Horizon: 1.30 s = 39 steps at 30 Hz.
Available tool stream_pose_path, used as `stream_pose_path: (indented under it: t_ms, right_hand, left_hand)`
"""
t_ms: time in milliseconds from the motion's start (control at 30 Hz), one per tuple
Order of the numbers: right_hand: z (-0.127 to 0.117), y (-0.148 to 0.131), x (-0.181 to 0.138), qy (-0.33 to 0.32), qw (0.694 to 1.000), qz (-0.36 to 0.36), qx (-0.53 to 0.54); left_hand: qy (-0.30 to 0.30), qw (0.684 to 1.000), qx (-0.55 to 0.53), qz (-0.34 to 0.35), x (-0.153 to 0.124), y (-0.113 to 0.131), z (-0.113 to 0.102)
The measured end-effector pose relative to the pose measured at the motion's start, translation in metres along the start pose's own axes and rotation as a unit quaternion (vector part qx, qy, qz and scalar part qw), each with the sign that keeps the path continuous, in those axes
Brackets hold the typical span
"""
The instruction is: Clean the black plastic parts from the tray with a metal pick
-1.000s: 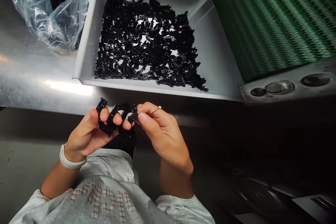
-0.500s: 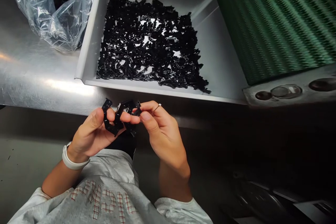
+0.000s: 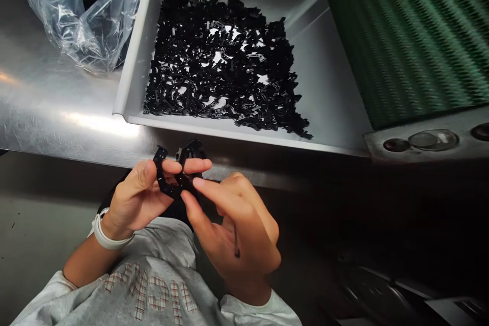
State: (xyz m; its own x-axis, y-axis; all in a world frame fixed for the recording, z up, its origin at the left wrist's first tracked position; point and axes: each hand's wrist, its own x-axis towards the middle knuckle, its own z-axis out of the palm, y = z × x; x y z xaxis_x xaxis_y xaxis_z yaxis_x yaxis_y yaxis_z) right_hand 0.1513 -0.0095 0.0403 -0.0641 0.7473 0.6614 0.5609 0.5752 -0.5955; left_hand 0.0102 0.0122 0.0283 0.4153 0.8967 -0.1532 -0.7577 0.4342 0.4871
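My left hand [image 3: 139, 191] holds several black angular plastic pieces [image 3: 165, 183], hooked over its fingers and gripped by the thumb. They look like small bent brackets with holes along them. My right hand [image 3: 233, 219] is beside them, its thumb and index fingertips closing on the lower right part of the pieces. Fingers partly cover where the pieces meet. Just beyond both hands is a white tray [image 3: 130, 76], with a heap of similar black pieces [image 3: 214, 71] spread over its floor.
On the metal table [image 3: 57, 97], a clear plastic bag [image 3: 84, 30] with dark contents stands left of the tray. A green ribbed surface [image 3: 412, 35] on a metal frame [image 3: 466, 137] slopes at the right. The table's front edge runs just past my hands.
My right hand has turned and moved down, from the right end of the pieces to their lower side. The held pieces have shifted slightly, and the view has moved a little left.
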Motion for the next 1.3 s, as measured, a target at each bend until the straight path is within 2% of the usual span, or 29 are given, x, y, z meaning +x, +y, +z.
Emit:
stream_pose_path:
  t_ms: [133, 300, 367, 633, 833, 1000, 1300]
  right_hand:
    - [0.002, -0.003, -0.003, -0.018, 0.999, -0.026, -0.034]
    - [0.009, -0.005, -0.005, 0.062, 0.996, -0.056, -0.026]
    - [0.011, -0.006, -0.004, 0.074, 0.995, -0.056, -0.02]
    - [0.009, -0.009, -0.003, 0.069, 0.995, -0.063, -0.025]
    - [0.01, -0.01, -0.001, 0.094, 0.995, -0.005, -0.02]
    - [0.006, -0.006, 0.001, 0.069, 0.997, -0.037, -0.026]
    - [0.002, -0.005, 0.001, 0.068, 0.996, -0.042, -0.035]
  left_hand:
    - [-0.011, 1.0, -0.019, -0.009, -0.001, -0.001, 0.001]
    - [-0.002, 1.0, -0.021, 0.002, -0.001, -0.003, 0.001]
    - [0.0, 1.0, -0.02, 0.004, -0.002, -0.003, 0.001]
    - [-0.02, 1.0, -0.014, 0.007, -0.004, -0.003, 0.002]
    - [-0.018, 0.999, -0.03, -0.004, -0.002, -0.004, 0.003]
    - [-0.024, 0.999, -0.04, -0.014, -0.002, -0.003, 0.006]
    - [-0.01, 1.0, 0.003, -0.014, -0.002, -0.002, 0.003]
